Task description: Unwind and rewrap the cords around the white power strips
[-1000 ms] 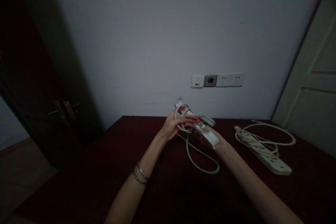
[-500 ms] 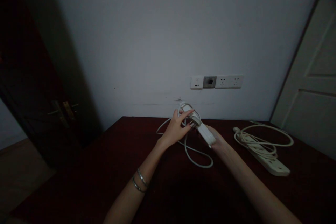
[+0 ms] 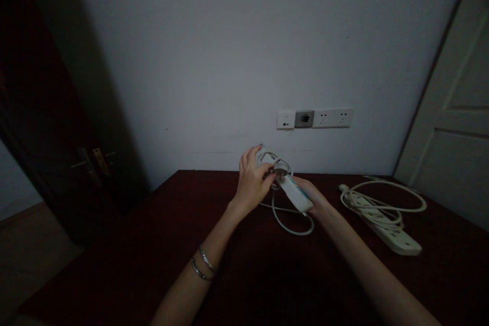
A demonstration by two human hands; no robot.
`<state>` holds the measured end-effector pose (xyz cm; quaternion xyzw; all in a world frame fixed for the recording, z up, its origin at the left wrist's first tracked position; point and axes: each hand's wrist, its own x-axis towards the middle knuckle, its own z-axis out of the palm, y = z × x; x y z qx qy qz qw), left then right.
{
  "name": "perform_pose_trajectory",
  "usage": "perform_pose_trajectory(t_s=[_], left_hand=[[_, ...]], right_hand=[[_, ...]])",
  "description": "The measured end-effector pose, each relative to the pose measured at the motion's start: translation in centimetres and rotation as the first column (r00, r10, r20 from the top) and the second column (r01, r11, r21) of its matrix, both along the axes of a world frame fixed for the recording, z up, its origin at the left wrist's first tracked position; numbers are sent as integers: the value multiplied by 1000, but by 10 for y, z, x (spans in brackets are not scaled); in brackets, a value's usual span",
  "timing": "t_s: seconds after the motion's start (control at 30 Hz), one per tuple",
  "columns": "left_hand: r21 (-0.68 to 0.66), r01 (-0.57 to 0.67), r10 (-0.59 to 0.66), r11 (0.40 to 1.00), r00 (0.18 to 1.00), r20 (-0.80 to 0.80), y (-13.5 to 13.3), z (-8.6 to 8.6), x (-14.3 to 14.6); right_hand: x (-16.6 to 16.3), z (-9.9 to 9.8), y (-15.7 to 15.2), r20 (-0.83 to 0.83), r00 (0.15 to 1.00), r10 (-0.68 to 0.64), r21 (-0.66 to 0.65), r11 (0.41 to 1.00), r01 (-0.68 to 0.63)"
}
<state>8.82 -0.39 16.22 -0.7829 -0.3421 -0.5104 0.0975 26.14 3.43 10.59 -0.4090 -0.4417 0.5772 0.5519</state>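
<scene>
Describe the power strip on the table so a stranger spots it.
Find the dark red table by the wall. On its right lies a cream strip, cable looped on top. Unlike the white strip in the right hand, nobody holds it.

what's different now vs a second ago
The left grip has gone from lying across the held white strip to pinching the plug; the cord's lower loop has drawn upward. The right grip still holds that strip; the other strip lies unmoved.
</scene>
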Motion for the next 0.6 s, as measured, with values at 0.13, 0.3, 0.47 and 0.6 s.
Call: perform_pose_trajectory(t_s=[0.13, 0.3, 0.47, 0.6], left_hand=[[-37, 192, -173, 981, 943, 285, 4, 13, 3], [58, 376, -326, 925, 706, 628, 9, 56, -5], [223, 406, -412, 886, 470, 781, 20, 136, -40], [239, 284, -349, 929, 447, 824, 35, 204, -83]], right_hand=[[-1, -2, 2, 25, 999, -36, -8, 999, 37], [1, -13, 9, 79, 996, -28, -40, 999, 31], [10, -24, 14, 110, 994, 16, -76, 997, -8], [24, -32, 20, 106, 993, 44, -112, 993, -32]])
